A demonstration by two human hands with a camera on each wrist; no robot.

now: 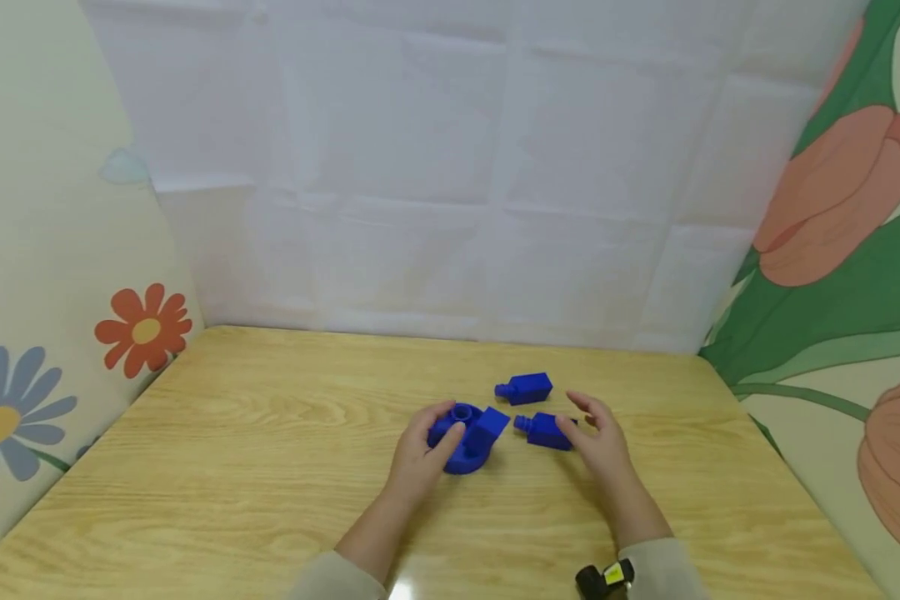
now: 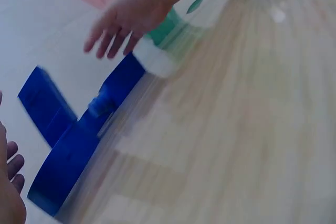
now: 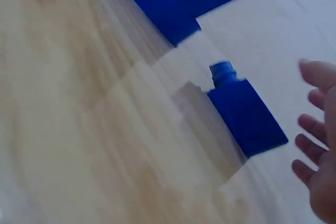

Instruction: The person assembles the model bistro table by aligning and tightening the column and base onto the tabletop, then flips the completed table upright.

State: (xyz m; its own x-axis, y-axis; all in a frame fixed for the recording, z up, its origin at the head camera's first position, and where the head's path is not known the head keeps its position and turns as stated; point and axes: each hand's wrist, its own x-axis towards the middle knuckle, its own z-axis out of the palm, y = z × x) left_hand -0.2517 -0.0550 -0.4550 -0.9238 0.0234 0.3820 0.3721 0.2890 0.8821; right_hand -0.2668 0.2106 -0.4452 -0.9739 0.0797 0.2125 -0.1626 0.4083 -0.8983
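Observation:
A round blue base (image 1: 461, 461) lies on the table, with a ring-shaped socket on top and a rectangular blue block (image 1: 489, 427) standing up from it at an angle. My left hand (image 1: 418, 450) reaches around its left side, thumb and forefinger spread over the rim; the left wrist view shows a gap between these fingers and the base. Just right of the base lies a loose blue block with a ridged, narrow neck (image 3: 247, 114). At its far end hovers my right hand (image 1: 600, 437), fingers spread and a little bent, gripping nothing.
A second necked blue block (image 1: 531, 388) lies behind the first. All rest on a wood-grain table (image 1: 270, 433). White cloth (image 1: 390, 208) hangs at the back, and flower-printed cloths (image 1: 832, 333) flank the table. A dark strap with a yellow patch (image 1: 607, 577) is at the right wrist.

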